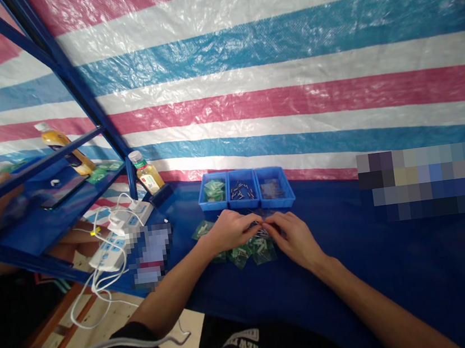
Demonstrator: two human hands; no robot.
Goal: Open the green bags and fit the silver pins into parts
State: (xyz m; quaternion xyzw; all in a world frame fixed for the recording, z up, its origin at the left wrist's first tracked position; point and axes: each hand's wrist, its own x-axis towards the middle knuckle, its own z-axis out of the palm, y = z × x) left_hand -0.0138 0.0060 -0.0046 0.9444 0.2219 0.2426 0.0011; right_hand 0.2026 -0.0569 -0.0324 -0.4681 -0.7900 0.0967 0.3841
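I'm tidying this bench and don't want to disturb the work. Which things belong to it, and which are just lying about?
Seemingly part of the work:
left hand and right hand, fingertips close together
green packets beneath them
three blue bins of small items

Probably just lying about:
yellow drink bottle by the frame
white power strip

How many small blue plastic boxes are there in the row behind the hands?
3, side by side: left box with small green packets, middle box with thin dark pieces, right box with pale pieces.
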